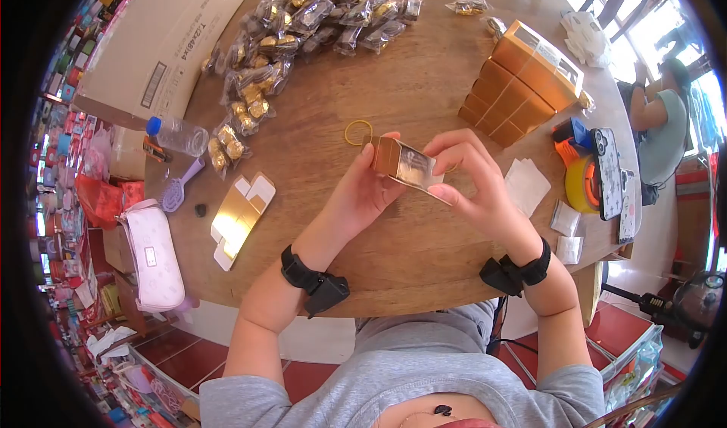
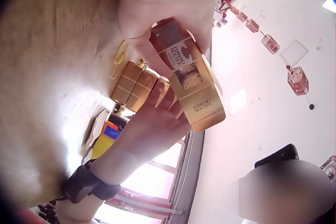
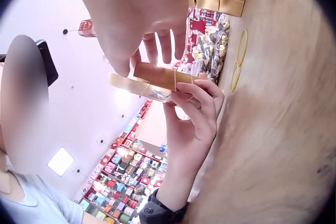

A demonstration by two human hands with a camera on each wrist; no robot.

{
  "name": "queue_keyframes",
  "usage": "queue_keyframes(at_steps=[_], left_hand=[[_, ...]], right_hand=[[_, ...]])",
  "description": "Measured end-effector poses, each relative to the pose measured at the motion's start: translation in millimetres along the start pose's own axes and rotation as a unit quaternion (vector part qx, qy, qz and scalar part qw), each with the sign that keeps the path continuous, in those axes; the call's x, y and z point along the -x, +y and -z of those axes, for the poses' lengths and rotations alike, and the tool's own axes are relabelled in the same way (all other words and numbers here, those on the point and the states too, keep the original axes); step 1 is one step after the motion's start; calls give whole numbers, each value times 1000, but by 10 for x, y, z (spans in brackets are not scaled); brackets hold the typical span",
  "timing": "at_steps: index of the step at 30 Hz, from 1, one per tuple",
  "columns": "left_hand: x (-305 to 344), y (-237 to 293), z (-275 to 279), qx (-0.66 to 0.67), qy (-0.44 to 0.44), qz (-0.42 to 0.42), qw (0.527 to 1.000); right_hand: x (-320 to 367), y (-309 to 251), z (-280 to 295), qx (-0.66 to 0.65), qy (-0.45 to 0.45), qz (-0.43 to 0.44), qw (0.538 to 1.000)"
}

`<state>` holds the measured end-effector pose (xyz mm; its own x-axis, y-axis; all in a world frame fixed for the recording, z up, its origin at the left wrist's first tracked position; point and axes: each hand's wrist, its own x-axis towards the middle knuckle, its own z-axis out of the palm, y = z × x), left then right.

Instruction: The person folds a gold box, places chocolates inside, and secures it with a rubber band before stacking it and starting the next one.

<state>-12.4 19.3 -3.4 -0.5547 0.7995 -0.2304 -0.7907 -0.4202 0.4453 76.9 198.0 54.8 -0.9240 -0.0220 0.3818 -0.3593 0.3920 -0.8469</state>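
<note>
A small gold box (image 1: 385,157) with a clear window and an open end flap is held above the table; its printed face shows in the left wrist view (image 2: 189,77). The left hand (image 1: 362,189) grips its closed end between thumb and fingers. At the flap end, the right hand (image 1: 471,177) has its thumb and fingers bent around the flap's edge, pinching it, also seen in the right wrist view (image 3: 142,8). A yellow ring (image 1: 358,133) lies just beyond the box, and part of another shows by the right fingers.
Wrapped gold chocolates (image 1: 310,19) pile up at the back left beside a large carton (image 1: 151,49). Stacked gold boxes (image 1: 507,91) stand back right. A flat gold carton (image 1: 241,220), bottle (image 1: 178,136), brush (image 1: 180,186) and pink pouch (image 1: 151,255) lie left; tape (image 1: 579,183) and phone (image 1: 606,172) right.
</note>
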Motion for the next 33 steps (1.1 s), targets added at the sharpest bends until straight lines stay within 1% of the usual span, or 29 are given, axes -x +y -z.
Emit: queue_keyframes(at_steps=[2,4,8,10,13,14,17,20,23,26,29,31,32,33], left_hand=[[7,-2,23,-15,2,2,1000],[4,-11,78,-36,-5,-1,999],[27,-21,16,-147,-14,-19,989],[34,-27,50,-200,-13,-37,979],[41,-44,29,-211,-13,-41,977],[37,-35,34,-181,-9,-17,983],[31,1,56,-96,2,43,994],[41,-7,74,-37,-1,87,996],[52,-27,83,7,-19,126,992],[77,-63,51,66,-13,143,987],[88,-100,5,90,3,152,984],[90,-118,-3,102,12,151,983],[89,-127,6,123,-1,149,981],[84,-138,26,144,-13,146,979]], right_hand=[[-4,0,6,22,13,-12,1000],[11,-6,10,41,6,-24,999],[15,-13,28,64,-25,-42,997],[20,4,28,30,-32,-72,996],[21,41,-2,-58,-27,-97,993],[13,51,-8,-92,-23,-100,990],[-20,78,18,-125,-27,2,992],[-11,62,6,-123,-59,42,990],[7,126,-32,-122,-35,54,990],[51,258,-81,-41,32,98,994],[35,268,-117,76,66,193,976],[12,180,-121,159,64,231,958],[2,138,-116,200,63,249,946],[-4,125,-110,223,52,249,941]])
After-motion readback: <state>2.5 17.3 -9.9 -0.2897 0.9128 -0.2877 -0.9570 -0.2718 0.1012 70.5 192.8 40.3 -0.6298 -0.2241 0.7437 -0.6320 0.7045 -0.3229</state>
